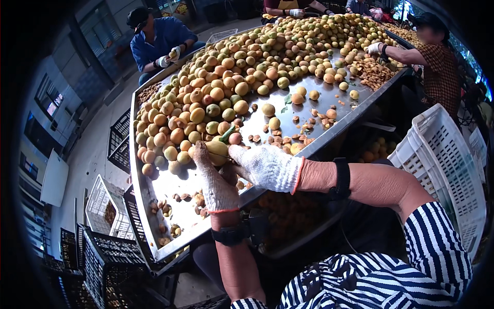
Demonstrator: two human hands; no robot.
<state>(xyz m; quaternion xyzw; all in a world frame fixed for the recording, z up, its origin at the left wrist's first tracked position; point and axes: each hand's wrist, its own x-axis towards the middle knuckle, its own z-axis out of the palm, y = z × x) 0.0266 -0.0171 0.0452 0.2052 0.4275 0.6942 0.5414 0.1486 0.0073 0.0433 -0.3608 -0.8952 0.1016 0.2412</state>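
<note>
Shiny metal tabletop [167, 190] | near frame centre, yellow fruit [218, 152] — left hand [213, 180] clamped on it, right hand [267, 166] beside it, grip I cannot tell | probably light, easily bruised — better hold by sides

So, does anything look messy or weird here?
A bit: brown pieces lie scattered on the metal table near the left hand, apart from the fruit heap. That hand's glove also has brown-stained fingers, while the right hand's looks mostly white.

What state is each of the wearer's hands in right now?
White-knit-gloved left hand: closed, holding a round yellow fruit.
White-knit-gloved right hand: curled beside that fruit; whether it holds anything cannot be told.
</note>
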